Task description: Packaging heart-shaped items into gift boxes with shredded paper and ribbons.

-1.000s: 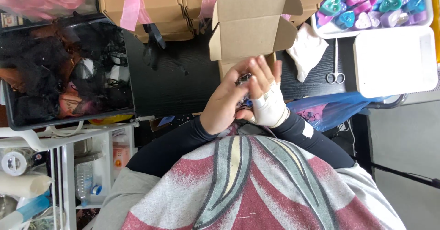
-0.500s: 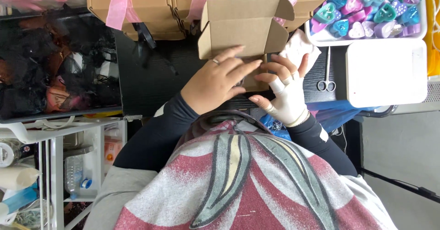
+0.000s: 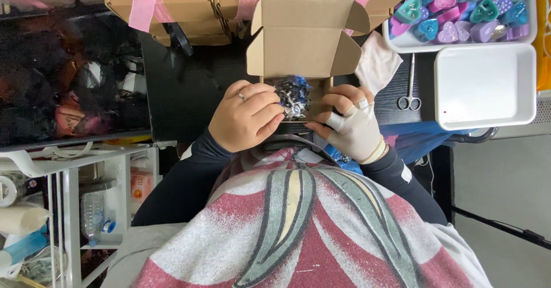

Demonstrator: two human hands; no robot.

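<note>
While the open cardboard mailer box [image 3: 298, 44] sits on the dark table [image 3: 195, 87] with its lid flaps raised at the far side, both hands now rest at its near edge, pressing a dark blue and silver tuft of shredded filler [image 3: 291, 96] into it. Half a second ago the hands lay over the box front; a second ago they were up in the air, working something small between the fingers. So the filler has gone from the hands into the box, and the packing step looks well under way.

The left hand [image 3: 245, 119], with a ring on one finger, curls its fingers over the filler's left side. The right hand [image 3: 351, 128], wrapped in white tape or a thin glove, holds narrow against the box's right wall.

Farther off stand closed boxes tied with pink ribbon [image 3: 143, 4]. To the right lie small scissors [image 3: 411, 87], an empty white tray [image 3: 485, 84] and a tray of heart-shaped pieces [image 3: 459, 7].
</note>
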